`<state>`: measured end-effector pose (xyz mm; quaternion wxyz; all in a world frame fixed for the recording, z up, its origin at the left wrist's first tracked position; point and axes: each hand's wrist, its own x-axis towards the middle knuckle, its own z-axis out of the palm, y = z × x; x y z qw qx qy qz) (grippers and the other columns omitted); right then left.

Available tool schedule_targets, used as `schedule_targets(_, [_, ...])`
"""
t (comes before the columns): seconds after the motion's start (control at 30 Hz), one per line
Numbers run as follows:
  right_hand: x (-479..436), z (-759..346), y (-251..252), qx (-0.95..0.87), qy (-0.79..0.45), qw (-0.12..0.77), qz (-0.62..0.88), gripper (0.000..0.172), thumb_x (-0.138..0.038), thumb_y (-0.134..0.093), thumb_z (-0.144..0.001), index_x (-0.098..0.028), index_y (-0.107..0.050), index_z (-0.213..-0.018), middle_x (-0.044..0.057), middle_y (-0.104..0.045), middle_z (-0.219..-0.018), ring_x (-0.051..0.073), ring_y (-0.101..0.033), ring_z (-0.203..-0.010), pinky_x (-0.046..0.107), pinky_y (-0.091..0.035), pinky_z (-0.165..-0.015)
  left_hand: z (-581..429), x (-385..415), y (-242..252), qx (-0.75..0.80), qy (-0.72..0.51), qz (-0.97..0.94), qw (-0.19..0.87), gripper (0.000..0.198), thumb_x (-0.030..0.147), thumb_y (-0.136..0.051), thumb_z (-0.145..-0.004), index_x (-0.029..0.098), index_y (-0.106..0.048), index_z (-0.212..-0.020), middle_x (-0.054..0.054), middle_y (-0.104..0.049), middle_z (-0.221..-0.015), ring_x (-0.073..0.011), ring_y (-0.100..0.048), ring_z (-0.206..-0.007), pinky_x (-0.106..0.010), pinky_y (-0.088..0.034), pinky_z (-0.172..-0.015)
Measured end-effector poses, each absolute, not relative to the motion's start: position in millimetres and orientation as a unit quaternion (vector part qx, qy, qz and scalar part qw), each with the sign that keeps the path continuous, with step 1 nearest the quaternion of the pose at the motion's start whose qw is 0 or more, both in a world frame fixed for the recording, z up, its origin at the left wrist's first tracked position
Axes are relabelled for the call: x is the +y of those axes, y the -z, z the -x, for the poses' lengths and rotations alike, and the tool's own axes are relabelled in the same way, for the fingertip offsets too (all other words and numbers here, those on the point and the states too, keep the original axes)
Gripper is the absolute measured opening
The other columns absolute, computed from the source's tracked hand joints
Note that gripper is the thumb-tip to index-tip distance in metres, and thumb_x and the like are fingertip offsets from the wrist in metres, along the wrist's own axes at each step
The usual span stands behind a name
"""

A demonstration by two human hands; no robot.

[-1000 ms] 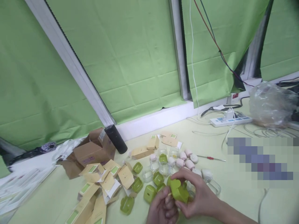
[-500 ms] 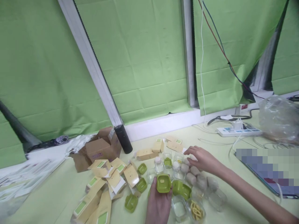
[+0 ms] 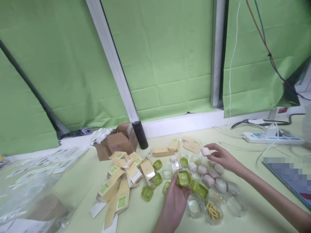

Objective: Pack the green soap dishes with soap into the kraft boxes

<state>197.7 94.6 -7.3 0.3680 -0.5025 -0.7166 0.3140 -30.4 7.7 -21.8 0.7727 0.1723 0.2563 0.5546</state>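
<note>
Two hands at work: left hand [image 3: 175, 197] fingers clamped on a green lid [image 3: 184, 177], right hand [image 3: 220, 157] pinching a pale block [image 3: 205, 151] above clear jars [image 3: 194, 205], one jar [image 3: 213, 211] holding yellow pieces, cardboard boxes [image 3: 121, 181] leftward.

We are seeing a brown cardboard box [image 3: 118, 143] sitting beside a dark cylinder [image 3: 141, 134], flattened tan cartons [image 3: 121, 181] lying scattered, and a white power strip [image 3: 272, 139] resting among cables.
</note>
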Motion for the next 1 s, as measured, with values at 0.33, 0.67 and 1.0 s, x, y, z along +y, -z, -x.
schedule_targets(0.33, [12,-121,-2,-0.775,-0.317,0.425,0.344,0.037,-0.035,-0.064,-0.08,-0.028,-0.055,-0.116,0.005,-0.064,-0.114,0.025,-0.057,-0.108,0.043,-0.046,-0.092,29,2,20,0.281,-0.502,-0.202,0.793,0.028,0.041,-0.052,-0.08,0.019,-0.049,-0.096,0.004,-0.051,-0.061,-0.0067,-0.039,-0.044,-0.018,-0.023,-0.043])
schedule_targets(0.67, [13,-131,17,-0.877,-0.171,0.355,0.274,0.042,-0.026,-0.054,-0.088,-0.031,-0.048,-0.129,0.004,-0.061,-0.124,0.024,-0.054,-0.111,0.04,-0.046,-0.09,26,0,28,0.293,-0.436,-0.202,0.827,0.02,0.029,-0.051,-0.065,0.019,-0.045,-0.081,0.007,-0.042,-0.055,-0.0058,-0.031,-0.043,-0.019,-0.016,-0.045])
schedule_targets(1.0, [10,-126,17,-0.884,-0.139,0.363,0.261,0.043,-0.026,-0.058,-0.083,-0.029,-0.054,-0.126,0.005,-0.067,-0.115,0.024,-0.059,-0.107,0.038,-0.047,-0.087,30,-4,30,0.342,-0.42,-0.215,0.813,0.015,0.03,-0.051,-0.063,0.02,-0.042,-0.07,0.007,-0.038,-0.051,-0.0067,-0.028,-0.042,-0.021,-0.012,-0.044])
